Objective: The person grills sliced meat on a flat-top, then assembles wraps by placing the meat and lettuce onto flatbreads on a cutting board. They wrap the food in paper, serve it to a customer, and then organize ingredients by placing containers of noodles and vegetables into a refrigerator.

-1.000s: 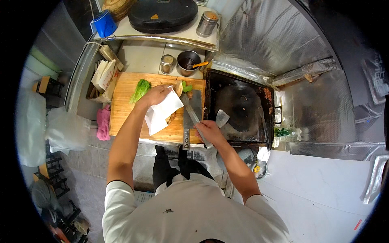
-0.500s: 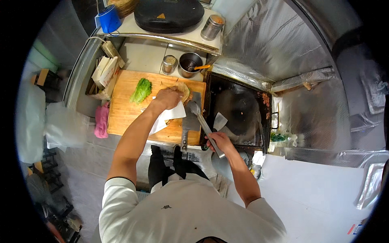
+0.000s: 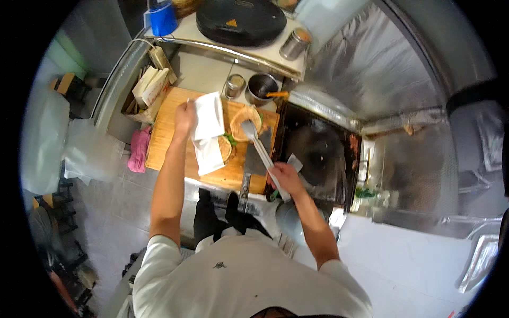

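My left hand (image 3: 184, 116) grips the edge of a white paper bag (image 3: 209, 117) above the wooden cutting board (image 3: 167, 143). A second white paper piece (image 3: 208, 157) hangs or lies just below it; whether they are joined I cannot tell. My right hand (image 3: 286, 178) is closed around metal tongs (image 3: 260, 147), whose tips touch or hover over a round flatbread (image 3: 244, 122). Another flatbread piece (image 3: 226, 150) shows partly beside the lower paper, with some green leaf at its edge. Under the tongs lies a broad-bladed cleaver (image 3: 256, 161), its handle toward me.
Right of the board sits a black griddle (image 3: 313, 143). Behind the board stand a shaker jar (image 3: 234, 86) and a sauce pot (image 3: 261, 87) with an orange-handled utensil. A box of paper bags (image 3: 151, 87) and a pink cloth (image 3: 139, 149) are at the left.
My left hand has moved left off the flatbread, lifting the white paper. The flatbreads are now more exposed. The lettuce no longer shows at the board's left. The tongs' tips are over the flatbread.
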The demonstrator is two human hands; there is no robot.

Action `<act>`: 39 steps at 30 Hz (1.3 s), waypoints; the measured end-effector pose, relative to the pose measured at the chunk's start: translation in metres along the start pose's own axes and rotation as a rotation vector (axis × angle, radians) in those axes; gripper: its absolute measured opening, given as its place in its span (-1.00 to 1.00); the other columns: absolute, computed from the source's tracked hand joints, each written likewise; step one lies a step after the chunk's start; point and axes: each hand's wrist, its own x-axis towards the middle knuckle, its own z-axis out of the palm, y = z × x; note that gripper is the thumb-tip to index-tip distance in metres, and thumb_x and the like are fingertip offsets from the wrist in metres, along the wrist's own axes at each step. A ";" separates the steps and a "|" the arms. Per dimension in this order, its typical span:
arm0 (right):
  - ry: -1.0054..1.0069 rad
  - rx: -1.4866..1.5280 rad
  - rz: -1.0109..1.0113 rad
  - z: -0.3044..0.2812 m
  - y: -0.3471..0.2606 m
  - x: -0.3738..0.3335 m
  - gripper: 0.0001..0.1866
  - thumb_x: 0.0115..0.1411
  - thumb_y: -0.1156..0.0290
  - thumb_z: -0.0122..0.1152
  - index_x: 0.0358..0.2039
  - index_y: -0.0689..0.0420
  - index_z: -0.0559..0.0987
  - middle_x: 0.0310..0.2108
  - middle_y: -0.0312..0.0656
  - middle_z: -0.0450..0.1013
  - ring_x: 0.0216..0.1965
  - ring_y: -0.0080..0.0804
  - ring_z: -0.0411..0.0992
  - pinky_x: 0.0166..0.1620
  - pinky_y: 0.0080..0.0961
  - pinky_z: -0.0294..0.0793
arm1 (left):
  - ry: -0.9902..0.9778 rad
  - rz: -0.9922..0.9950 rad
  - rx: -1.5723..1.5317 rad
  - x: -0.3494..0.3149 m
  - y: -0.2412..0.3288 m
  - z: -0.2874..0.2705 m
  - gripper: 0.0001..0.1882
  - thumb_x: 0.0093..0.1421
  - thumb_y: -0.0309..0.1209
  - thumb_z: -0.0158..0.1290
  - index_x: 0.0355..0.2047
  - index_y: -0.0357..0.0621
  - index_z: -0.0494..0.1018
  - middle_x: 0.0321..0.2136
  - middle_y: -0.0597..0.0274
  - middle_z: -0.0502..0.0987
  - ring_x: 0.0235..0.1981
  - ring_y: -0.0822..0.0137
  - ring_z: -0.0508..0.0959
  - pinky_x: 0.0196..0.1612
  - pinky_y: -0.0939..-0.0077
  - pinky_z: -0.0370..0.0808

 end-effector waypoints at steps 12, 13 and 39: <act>-0.017 -0.153 -0.042 0.019 -0.051 -0.044 -0.76 0.37 0.33 0.13 -0.41 0.18 0.56 -0.59 -0.31 0.50 -0.62 -0.65 0.40 -0.55 -0.59 0.36 | -0.186 -0.511 -0.696 -0.076 -0.004 0.042 -0.57 0.41 -0.24 -0.09 -0.03 -0.46 0.45 -0.28 -0.03 0.61 -0.34 0.22 0.63 -0.28 0.28 0.61; -0.039 -0.129 -0.027 0.019 -0.048 -0.045 -0.76 0.37 0.32 0.13 -0.41 0.17 0.56 -0.59 -0.31 0.50 -0.62 -0.65 0.40 -0.54 -0.58 0.36 | -0.204 -0.549 -0.747 -0.083 -0.002 0.045 -0.56 0.42 -0.23 -0.11 -0.01 -0.46 0.44 -0.26 -0.03 0.61 -0.32 0.21 0.64 -0.26 0.28 0.62; 0.566 -0.321 -0.053 -0.054 -0.011 -0.084 -0.72 0.31 0.27 0.16 -0.42 0.23 0.59 -0.59 -0.22 0.54 -0.59 -0.48 0.46 -0.49 -0.48 0.43 | -0.515 -0.466 -1.417 -0.118 0.000 0.017 -0.40 0.46 0.03 -0.26 0.34 -0.05 0.22 0.23 0.02 0.40 0.17 0.01 0.47 0.20 0.04 0.46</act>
